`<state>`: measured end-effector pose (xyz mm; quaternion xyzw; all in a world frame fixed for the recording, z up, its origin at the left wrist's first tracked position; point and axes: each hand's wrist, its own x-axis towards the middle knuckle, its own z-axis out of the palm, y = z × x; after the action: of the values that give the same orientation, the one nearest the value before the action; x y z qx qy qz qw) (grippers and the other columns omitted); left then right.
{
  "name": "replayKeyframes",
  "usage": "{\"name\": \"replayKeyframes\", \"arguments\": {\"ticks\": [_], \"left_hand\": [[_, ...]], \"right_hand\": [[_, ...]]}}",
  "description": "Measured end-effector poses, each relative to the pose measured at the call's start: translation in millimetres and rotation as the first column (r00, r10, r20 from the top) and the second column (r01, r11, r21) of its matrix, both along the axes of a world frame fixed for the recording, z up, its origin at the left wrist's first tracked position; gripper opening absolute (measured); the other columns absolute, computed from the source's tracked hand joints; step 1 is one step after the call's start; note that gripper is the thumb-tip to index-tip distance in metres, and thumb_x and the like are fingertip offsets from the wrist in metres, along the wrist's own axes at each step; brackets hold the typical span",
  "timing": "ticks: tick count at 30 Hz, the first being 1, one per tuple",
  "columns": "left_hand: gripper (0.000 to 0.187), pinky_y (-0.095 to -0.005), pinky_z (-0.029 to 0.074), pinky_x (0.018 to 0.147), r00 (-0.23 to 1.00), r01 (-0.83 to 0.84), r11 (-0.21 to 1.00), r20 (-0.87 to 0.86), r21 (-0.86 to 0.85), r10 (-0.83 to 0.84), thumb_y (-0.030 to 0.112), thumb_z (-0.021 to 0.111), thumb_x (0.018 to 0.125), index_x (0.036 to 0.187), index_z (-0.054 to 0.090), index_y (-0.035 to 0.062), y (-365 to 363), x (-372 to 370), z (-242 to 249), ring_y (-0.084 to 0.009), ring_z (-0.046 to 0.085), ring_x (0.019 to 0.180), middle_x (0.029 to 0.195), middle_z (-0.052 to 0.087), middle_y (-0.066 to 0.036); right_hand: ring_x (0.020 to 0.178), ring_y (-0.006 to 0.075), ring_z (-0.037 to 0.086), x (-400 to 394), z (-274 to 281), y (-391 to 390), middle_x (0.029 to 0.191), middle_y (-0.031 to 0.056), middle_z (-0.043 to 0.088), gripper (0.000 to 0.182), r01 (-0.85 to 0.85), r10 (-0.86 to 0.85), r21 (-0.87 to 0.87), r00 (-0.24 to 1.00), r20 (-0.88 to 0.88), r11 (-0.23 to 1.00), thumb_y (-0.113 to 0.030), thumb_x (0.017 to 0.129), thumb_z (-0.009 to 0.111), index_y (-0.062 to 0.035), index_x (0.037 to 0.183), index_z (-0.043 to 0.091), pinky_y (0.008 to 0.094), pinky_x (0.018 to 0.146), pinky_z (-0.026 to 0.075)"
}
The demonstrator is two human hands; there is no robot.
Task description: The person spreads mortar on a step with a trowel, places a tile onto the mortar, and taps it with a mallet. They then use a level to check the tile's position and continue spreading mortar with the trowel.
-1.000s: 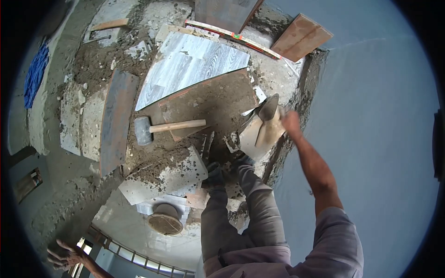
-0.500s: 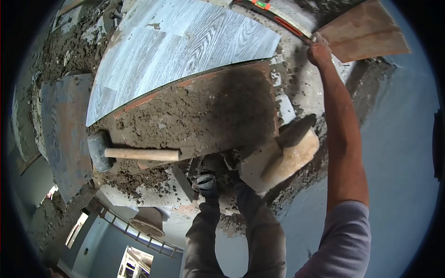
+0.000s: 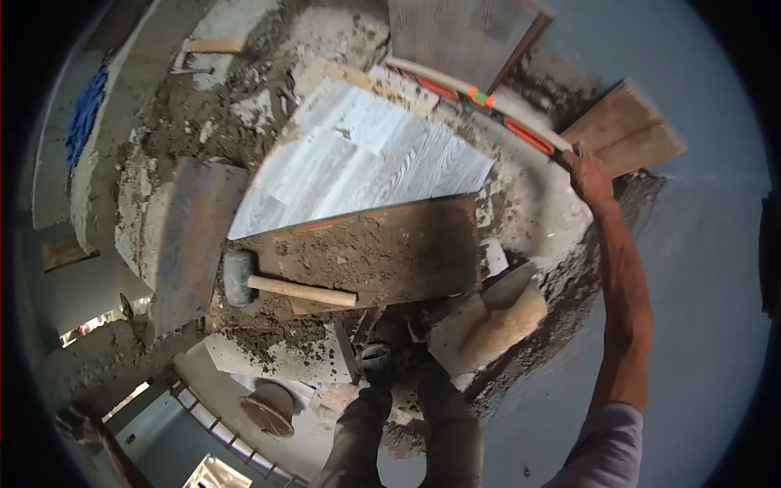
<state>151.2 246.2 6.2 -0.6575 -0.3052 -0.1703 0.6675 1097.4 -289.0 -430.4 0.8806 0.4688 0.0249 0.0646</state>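
Note:
My right hand is closed around the near end of a long orange-and-black spirit level. The level lies along the far side of the wood-look tiles, beside a pale straight strip. At the lower left edge, dim and away from any tool, my left hand shows with fingers apart and nothing visible in them. A rubber mallet with a wooden handle rests on the mortar-covered slab in front of the tiles.
A brown tile leans near the blue wall. Another tile stands at the back, and a dusty plank-like tile lies left. A trowel rests on a pale block. A bucket and ladder are below.
The view has shifted, showing more of the far end and left side. My right hand still grips the level. My left hand has come into view at the lower left.

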Motion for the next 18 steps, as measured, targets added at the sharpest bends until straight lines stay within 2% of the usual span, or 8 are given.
{"name": "replayKeyframes", "arguments": {"ticks": [3,5,6,8,13,15,17,18], "left_hand": [[0.055,-0.0479,0.032,0.098,0.989,-0.021,0.999,0.145,-0.033,0.025,0.050,0.053,0.083,0.119,0.053,0.0080,-25,32,-20,-0.0339,0.043,0.115,0.125,0.047,-0.017],[0.054,-0.0475,0.031,0.100,0.968,-0.007,0.996,0.248,-0.089,0.029,0.047,0.055,0.083,0.122,0.051,0.0098,-38,60,-33,-0.0344,0.040,0.118,0.128,0.044,-0.015],[0.054,-0.0467,0.031,0.100,0.960,0.009,0.994,0.278,-0.110,0.022,0.046,0.056,0.083,0.124,0.049,0.0116,-42,66,-35,-0.0347,0.039,0.119,0.131,0.042,-0.013],[0.057,-0.0494,0.030,0.100,0.939,0.202,0.959,0.318,-0.199,-0.132,0.046,0.057,0.082,0.129,0.043,0.0174,-48,82,-34,-0.0359,0.033,0.123,0.137,0.035,-0.011],[0.058,-0.0653,0.013,0.098,0.825,0.192,0.898,0.561,-0.397,0.072,0.030,0.060,0.081,0.133,0.038,0.0206,-86,119,-32,-0.0312,0.020,0.134,0.146,0.023,-0.005],[0.061,-0.0665,0.007,0.098,0.646,0.351,0.807,0.747,-0.474,0.158,0.024,0.060,0.079,0.135,0.036,0.0167,-126,170,-20,-0.0313,0.014,0.136,0.146,0.023,-0.010],[0.055,-0.0445,0.019,0.105,0.096,0.857,0.445,0.928,-0.261,0.361,0.022,0.058,0.081,0.131,0.040,0.0089,-150,213,-80,-0.0300,0.031,0.127,0.137,0.036,-0.016],[0.045,-0.0357,0.029,0.100,0.034,0.883,0.376,0.838,-0.280,0.545,0.024,0.057,0.083,0.123,0.046,0.0078,-173,254,-116,-0.0268,0.042,0.115,0.125,0.045,-0.015]], "right_hand": [[0.087,0.0394,0.058,-34,109,-6,0.116,0.0236,0.051,0.029,0.127,-0.144,-0.153,0.984,-0.104,0.980,-0.015,0.083,0.048,-0.0150,0.110,0.057,0.0472,0.072,0.049],[0.092,0.0393,0.057,-65,169,-29,0.110,0.0230,0.055,0.036,0.232,-0.227,-0.023,0.919,-0.322,0.972,-0.022,0.080,0.059,-0.0131,0.114,0.053,0.0447,0.075,0.047],[0.097,0.0386,0.055,-93,199,-43,0.109,0.0236,0.056,0.037,0.217,-0.111,0.266,0.926,-0.362,0.939,-0.020,0.081,0.058,-0.0110,0.117,0.051,0.0411,0.080,0.046],[0.102,0.0312,0.057,-140,231,-69,0.115,0.0211,0.055,0.044,0.527,-0.206,0.337,0.726,-0.656,0.780,-0.012,0.082,0.058,-0.0051,0.124,0.045,0.0368,0.086,0.044],[0.075,0.0128,0.057,-315,346,-78,0.097,0.0077,0.062,0.043,0.765,-0.192,0.207,0.396,-0.898,0.610,-0.005,0.078,0.054,-0.0007,0.121,0.051,0.0266,0.064,0.049],[0.078,0.0119,0.055,-373,344,-88,0.097,0.0080,0.061,0.042,0.791,-0.072,0.243,0.340,-0.938,0.562,-0.008,0.078,0.053,0.0006,0.120,0.052,0.0262,0.065,0.048],[0.071,0.0097,0.053,-440,401,-65,0.092,0.0058,0.060,0.045,0.825,-0.046,0.203,0.266,-0.963,0.527,-0.011,0.078,0.051,0.0044,0.120,0.050,0.0227,0.059,0.045],[0.071,0.0097,0.053,-466,408,-61,0.092,0.0058,0.060,0.045,0.806,-0.045,0.206,0.277,-0.960,0.555,-0.011,0.078,0.051,0.0044,0.120,0.050,0.0227,0.059,0.045]]}}
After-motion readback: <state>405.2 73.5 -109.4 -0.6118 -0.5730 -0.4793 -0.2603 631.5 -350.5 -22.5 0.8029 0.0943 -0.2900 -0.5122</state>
